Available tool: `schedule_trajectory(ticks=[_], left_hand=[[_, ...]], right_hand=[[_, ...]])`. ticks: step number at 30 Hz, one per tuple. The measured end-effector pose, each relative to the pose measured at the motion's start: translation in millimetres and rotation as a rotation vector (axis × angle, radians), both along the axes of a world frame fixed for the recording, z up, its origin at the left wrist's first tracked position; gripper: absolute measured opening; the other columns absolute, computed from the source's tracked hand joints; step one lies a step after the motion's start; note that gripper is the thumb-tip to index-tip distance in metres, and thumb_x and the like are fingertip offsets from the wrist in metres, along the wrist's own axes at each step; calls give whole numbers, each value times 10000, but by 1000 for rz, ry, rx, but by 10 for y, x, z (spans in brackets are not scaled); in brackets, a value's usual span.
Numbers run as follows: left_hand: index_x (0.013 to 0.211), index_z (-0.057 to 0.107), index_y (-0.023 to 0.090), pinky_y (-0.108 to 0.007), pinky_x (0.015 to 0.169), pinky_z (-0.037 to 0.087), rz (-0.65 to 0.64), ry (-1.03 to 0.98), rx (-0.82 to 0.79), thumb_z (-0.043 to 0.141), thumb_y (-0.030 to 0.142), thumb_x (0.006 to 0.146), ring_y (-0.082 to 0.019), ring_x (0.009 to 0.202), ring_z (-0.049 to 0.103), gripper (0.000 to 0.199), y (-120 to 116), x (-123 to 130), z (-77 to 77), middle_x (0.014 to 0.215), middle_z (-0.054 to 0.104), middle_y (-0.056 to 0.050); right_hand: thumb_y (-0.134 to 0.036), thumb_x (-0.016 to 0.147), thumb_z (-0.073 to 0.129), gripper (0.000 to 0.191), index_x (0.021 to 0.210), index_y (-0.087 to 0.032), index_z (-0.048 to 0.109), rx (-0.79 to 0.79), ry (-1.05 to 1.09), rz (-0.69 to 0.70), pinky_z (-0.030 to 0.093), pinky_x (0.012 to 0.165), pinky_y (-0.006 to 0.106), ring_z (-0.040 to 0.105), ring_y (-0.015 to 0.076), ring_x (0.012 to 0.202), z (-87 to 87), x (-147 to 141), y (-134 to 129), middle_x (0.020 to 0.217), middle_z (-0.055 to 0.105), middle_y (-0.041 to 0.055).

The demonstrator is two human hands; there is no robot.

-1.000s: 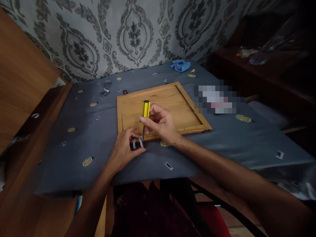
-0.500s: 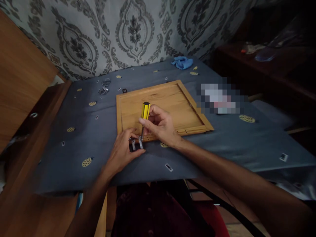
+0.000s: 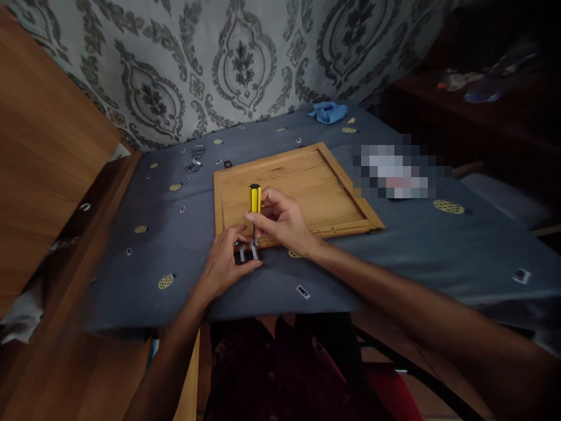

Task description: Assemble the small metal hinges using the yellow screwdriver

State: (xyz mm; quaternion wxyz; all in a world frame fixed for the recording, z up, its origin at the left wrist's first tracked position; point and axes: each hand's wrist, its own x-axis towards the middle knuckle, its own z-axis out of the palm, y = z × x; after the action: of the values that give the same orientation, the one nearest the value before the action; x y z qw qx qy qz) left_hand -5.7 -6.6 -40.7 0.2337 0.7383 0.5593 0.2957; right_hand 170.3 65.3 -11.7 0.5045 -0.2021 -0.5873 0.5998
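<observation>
A framed wooden panel [image 3: 289,184] lies on the blue patterned cloth. My right hand [image 3: 283,221] is closed round a yellow and black screwdriver [image 3: 255,200], held nearly upright. Its tip meets a small metal hinge [image 3: 255,250] at the panel's near left edge. My left hand [image 3: 225,257] holds the hinge, with the thumb on its near side and the fingers on the panel's edge. The fingers partly hide where hinge and panel meet.
Loose metal parts [image 3: 193,166] and a small black item [image 3: 227,164] lie behind the panel. A blue cloth [image 3: 328,113] sits at the table's back. Wooden furniture [image 3: 65,146] stands at the left, a blurred-out item at the right.
The view has shifted slightly, moving the table items to the right in the picture. The screwdriver stands more upright. Both hands keep their places at the hinge.
</observation>
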Motion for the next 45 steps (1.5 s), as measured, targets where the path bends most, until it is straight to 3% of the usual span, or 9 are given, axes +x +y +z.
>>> schedule_trajectory(ticks=[3, 7, 14, 29, 36, 39, 45], left_hand=[[1268, 479, 249, -486, 987, 492, -1, -1, 26, 850, 359, 738, -295, 1105, 666, 655, 9, -9, -17, 1090, 702, -48], [1093, 546, 246, -459, 984, 495, -14, 3, 56, 851, 340, 733, -287, 1140, 650, 481, 17, -15, -10, 1181, 683, -67], [1047, 545, 231, -415, 902, 504, -3, 20, 78, 848, 300, 723, -268, 1023, 663, 450, 28, -11, 2, 1069, 695, -45], [1050, 554, 233, -418, 896, 508, -7, 38, 93, 850, 327, 729, -274, 1007, 674, 447, 38, -27, -26, 1045, 709, -45], [1062, 553, 230, -442, 960, 494, -32, 12, 110, 846, 320, 742, -291, 1130, 657, 443, 37, -22, -24, 1209, 684, -90], [1050, 561, 232, -452, 987, 484, -32, 9, 126, 848, 312, 740, -297, 1175, 644, 429, 39, -24, -37, 1270, 664, -99], [1075, 556, 235, -411, 880, 513, -16, 49, 124, 846, 311, 737, -258, 988, 677, 451, 40, -28, -29, 1027, 699, -31]], right_hand=[[-460, 794, 802, 389, 852, -206, 514, 25, -27, 42, 427, 464, 221, 556, 57, 495, 24, 27, 10, 743, 547, -70], [-482, 881, 698, 328, 870, -179, 576, 83, -129, 102, 426, 517, 227, 552, 73, 526, 22, 64, 42, 623, 579, -62], [-488, 748, 838, 453, 785, -210, 482, -21, 12, 157, 426, 469, 187, 528, 57, 464, 7, -29, -5, 544, 578, -97], [-494, 705, 864, 504, 763, -219, 446, -13, 33, 63, 410, 417, 173, 516, 39, 434, -15, -69, 19, 597, 540, -113], [-509, 769, 806, 408, 815, -193, 551, -12, -9, 124, 445, 486, 200, 541, 53, 489, 51, 16, 28, 617, 555, -89], [-524, 776, 797, 425, 758, -195, 528, -1, -29, 128, 434, 489, 200, 535, 61, 488, 41, 26, 36, 552, 545, -88], [-515, 750, 827, 455, 762, -212, 488, 6, 50, 165, 399, 444, 190, 508, 59, 439, 17, -45, -34, 511, 567, -98]])
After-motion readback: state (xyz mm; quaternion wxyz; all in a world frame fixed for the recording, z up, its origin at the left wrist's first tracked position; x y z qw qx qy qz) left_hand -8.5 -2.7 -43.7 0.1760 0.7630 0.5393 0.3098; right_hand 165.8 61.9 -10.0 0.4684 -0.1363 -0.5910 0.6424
